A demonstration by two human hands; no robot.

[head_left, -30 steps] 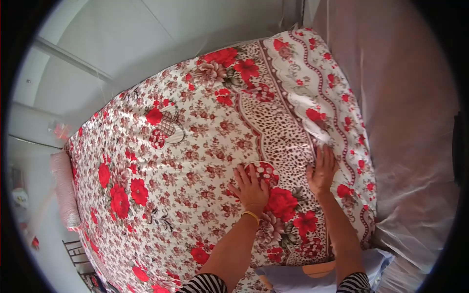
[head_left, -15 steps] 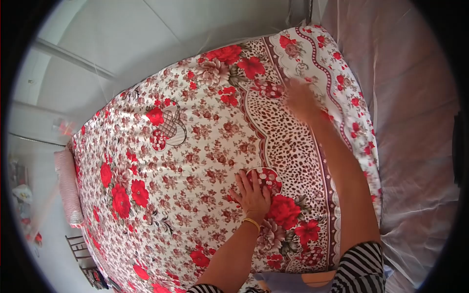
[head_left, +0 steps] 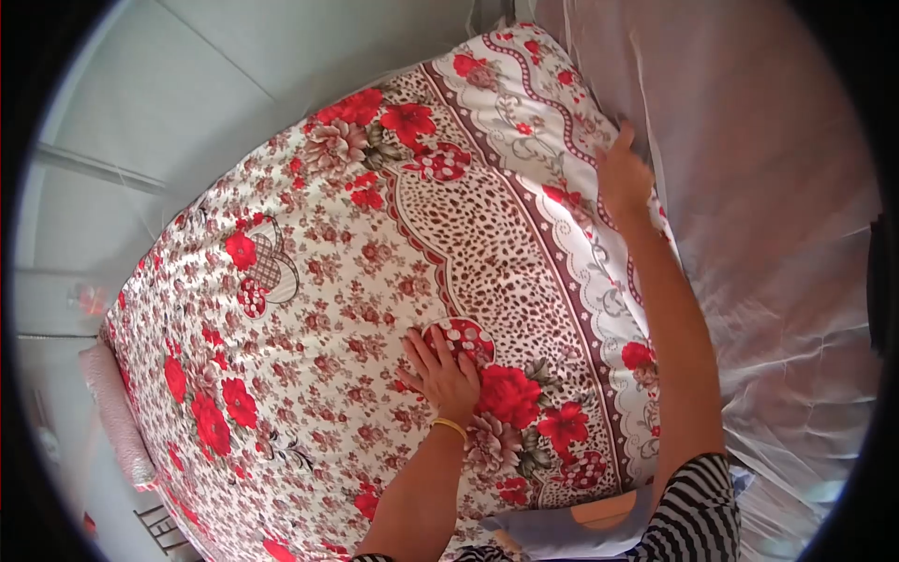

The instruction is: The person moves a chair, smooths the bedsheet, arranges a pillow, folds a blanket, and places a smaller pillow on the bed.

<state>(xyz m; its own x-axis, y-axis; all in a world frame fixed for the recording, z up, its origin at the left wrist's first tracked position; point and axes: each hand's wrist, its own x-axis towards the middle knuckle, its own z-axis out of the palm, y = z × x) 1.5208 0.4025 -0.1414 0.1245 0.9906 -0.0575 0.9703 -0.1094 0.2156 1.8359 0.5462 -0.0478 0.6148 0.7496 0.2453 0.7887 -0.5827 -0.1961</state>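
Right sleeve [head_left: 698, 506] partly covers blue-gray cloth [head_left: 552, 539] at lower frame edge. Right hand [head_left: 626, 183]: at edge of floral bedsheet [head_left: 356, 309], which lies spread beneath both arms; finger closure cannot be determined. Left hand [head_left: 442, 377]: palm down on bedsheet, fingers extended, slightly spread.

Rests left hand [head_left: 444, 379] flat on flowered sheet [head_left: 328, 393]; has right hand [head_left: 626, 183] at the sheet's edge, beside pinkish netting [head_left: 768, 234].
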